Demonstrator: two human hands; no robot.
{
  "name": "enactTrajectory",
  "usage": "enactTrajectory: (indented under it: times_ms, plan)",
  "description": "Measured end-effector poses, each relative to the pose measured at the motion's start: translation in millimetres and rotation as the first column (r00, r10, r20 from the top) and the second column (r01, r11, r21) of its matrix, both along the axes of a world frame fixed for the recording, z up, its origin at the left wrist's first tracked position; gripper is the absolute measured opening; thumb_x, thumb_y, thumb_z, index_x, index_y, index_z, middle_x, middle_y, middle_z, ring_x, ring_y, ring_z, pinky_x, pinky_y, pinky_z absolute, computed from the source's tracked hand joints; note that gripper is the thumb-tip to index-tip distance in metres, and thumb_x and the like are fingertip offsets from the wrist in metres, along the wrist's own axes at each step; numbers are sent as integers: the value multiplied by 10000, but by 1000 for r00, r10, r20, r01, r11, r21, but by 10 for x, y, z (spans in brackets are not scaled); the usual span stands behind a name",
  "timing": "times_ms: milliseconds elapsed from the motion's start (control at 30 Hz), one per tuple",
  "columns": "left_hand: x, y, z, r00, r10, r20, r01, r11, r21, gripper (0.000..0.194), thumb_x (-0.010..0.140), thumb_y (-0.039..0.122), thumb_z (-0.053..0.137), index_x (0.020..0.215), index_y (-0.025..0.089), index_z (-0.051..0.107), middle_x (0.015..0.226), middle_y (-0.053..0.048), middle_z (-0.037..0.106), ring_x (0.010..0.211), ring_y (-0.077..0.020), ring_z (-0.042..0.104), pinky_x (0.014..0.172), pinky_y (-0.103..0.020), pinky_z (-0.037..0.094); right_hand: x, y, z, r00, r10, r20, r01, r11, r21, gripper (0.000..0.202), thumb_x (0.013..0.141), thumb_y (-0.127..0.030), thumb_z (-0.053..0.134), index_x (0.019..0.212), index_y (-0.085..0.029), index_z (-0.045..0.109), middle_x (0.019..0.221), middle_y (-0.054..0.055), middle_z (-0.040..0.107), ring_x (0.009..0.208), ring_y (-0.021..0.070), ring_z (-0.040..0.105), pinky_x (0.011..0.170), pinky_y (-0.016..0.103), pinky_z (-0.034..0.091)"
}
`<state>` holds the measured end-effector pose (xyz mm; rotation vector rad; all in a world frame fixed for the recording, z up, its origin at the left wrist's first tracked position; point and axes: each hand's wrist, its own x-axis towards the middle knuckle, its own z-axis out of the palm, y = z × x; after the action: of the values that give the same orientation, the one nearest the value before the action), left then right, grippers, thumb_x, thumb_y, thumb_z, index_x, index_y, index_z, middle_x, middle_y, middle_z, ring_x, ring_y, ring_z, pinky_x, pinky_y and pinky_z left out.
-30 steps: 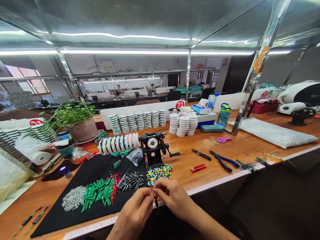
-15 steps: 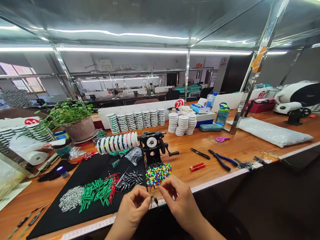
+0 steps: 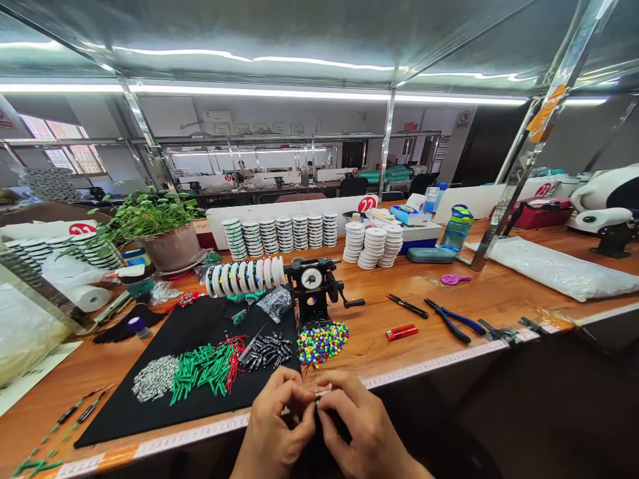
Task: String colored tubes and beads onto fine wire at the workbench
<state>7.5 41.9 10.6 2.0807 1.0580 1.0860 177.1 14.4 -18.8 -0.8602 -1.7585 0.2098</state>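
Note:
At the table's front edge, my left hand (image 3: pixel 280 422) and my right hand (image 3: pixel 355 422) meet fingertip to fingertip. Both are closed in a pinch around a thin dark cord (image 3: pixel 317 398), mostly hidden by the fingers. Just beyond them lies a pile of multicoloured beads (image 3: pixel 323 342). Left of it, on a black mat (image 3: pixel 124 416), are black beads (image 3: pixel 267 350), red pieces (image 3: pixel 235 362), green tubes (image 3: pixel 202 372) and silver pieces (image 3: pixel 156 378). Behind the bead pile stands a black hand-cranked winder (image 3: pixel 312 286) with white spools (image 3: pixel 244 276) on its shaft.
To the right lie a red lighter (image 3: pixel 402 332), black tweezers (image 3: pixel 408 305) and blue-handled pliers (image 3: pixel 455 320). Stacked white spools (image 3: pixel 375 246), a bottle (image 3: pixel 456 229) and a potted plant (image 3: pixel 167 246) stand further back. A metal post (image 3: pixel 519 166) rises at the right.
My hands have come together, and the cord that showed between them is now mostly hidden. The whole view has shifted slightly, with the table things appearing further right.

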Motion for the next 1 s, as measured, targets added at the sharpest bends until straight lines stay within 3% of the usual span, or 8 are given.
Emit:
enactTrajectory:
  times_ms: [133,267,367,433,533,733,867,1000]
  plan:
    - [-77,125,27,949,-73,-306,222,844,489,237,976,45,445,890,155,637,836,-46,620,726,-154,640,667,-223,545,98,237,181,993,108,-52,-119,920,-372,158,968,-144,537,870,-204,645,758,13,670,675,176,619,635,259,456]
    - [-147,278,116,843,-89,-530,435,692,576,309,1050,107,328,996,141,630,798,-55,661,661,-177,637,638,-267,562,130,618,279,963,219,-160,-271,772,-576,121,873,-145,663,764,-192,685,610,-42,608,552,136,547,522,211,389]
    - [-112,294,159,878,-143,-457,396,754,524,259,1022,94,396,996,182,638,842,-40,664,716,-165,654,682,-250,569,100,758,291,948,262,-180,-317,751,-579,109,821,-172,704,714,-191,700,547,-63,559,487,121,494,454,197,339]
    - [-61,254,139,945,-122,-303,250,867,431,202,958,78,498,907,202,649,864,-29,644,754,-153,656,693,-230,560,74,702,278,956,215,-202,-292,782,-550,82,836,-200,683,758,-191,706,623,-42,603,557,135,532,516,213,379]
    - [3,157,53,998,0,-61,6,995,98,146,862,136,614,729,195,629,812,-16,601,695,-140,614,610,-210,512,55,429,225,972,14,-236,-124,881,-456,150,920,-276,606,809,-187,653,752,2,629,655,157,554,607,249,400]
    - [28,19,-88,962,85,260,23,921,-388,256,768,380,717,650,155,685,723,-31,584,687,-173,582,651,-261,494,40,-78,4,995,-48,-92,15,945,-327,169,971,-271,606,828,-211,675,711,-3,652,591,155,567,570,263,385]
    - [24,-13,-89,956,93,278,19,927,-374,227,766,363,730,671,157,717,739,-29,590,684,-166,593,639,-250,500,-24,-126,-86,993,-9,-114,-20,969,-246,125,966,-163,579,930,-219,685,798,25,685,660,173,629,600,251,460]
    - [5,-28,-44,994,41,97,-33,996,-85,114,816,186,677,703,173,680,770,-8,572,635,-126,583,544,-197,474,-33,-99,-27,999,-33,-13,34,999,16,197,955,-70,529,983,-199,675,1015,111,662,861,217,654,743,296,526]
